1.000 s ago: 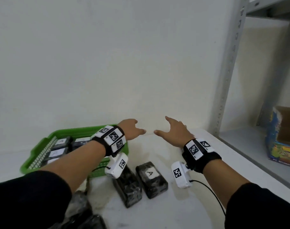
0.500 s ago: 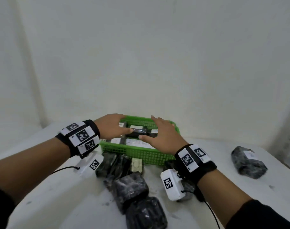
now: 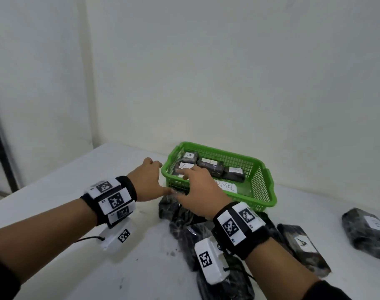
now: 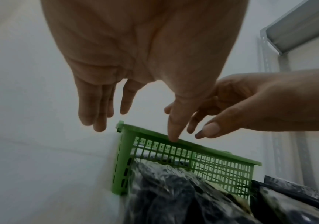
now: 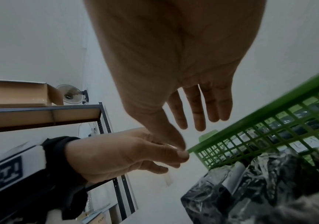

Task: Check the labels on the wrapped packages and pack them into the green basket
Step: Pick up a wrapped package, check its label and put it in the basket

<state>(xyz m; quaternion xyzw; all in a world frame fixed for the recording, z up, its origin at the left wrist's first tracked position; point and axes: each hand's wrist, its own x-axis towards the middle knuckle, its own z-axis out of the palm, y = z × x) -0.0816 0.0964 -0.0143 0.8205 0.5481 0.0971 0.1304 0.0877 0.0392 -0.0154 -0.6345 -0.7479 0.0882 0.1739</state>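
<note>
The green basket point(image 3: 261, 187) stands at the back of the white table and holds several black wrapped packages with white "A" labels point(image 3: 190, 156). Both hands are at its near left corner, empty, with fingers straight. My left hand point(image 3: 150, 178) is beside the corner, and in the left wrist view its thumb point(image 4: 172, 138) touches the basket rim point(image 4: 202, 147). My right hand point(image 3: 180, 182) reaches over the front rim. A heap of wrapped packages point(image 3: 182, 221) lies under my right wrist. An "A" package point(image 3: 301, 245) and another package point(image 3: 366, 231) lie to the right.
The basket bears a paper strip reading "RMAL" point(image 3: 227, 188). The wall runs close behind it. A dark metal rack point(image 5: 39, 112) with a cardboard box point(image 5: 14, 94) stands to the left, and a grey shelf frame point(image 4: 298, 30) to the right. Bare table lies at the left.
The head view has swung from the right-hand shelf to the basket. Both hands moved from mid-air to the basket's front rim, then to its near left corner, still holding nothing.
</note>
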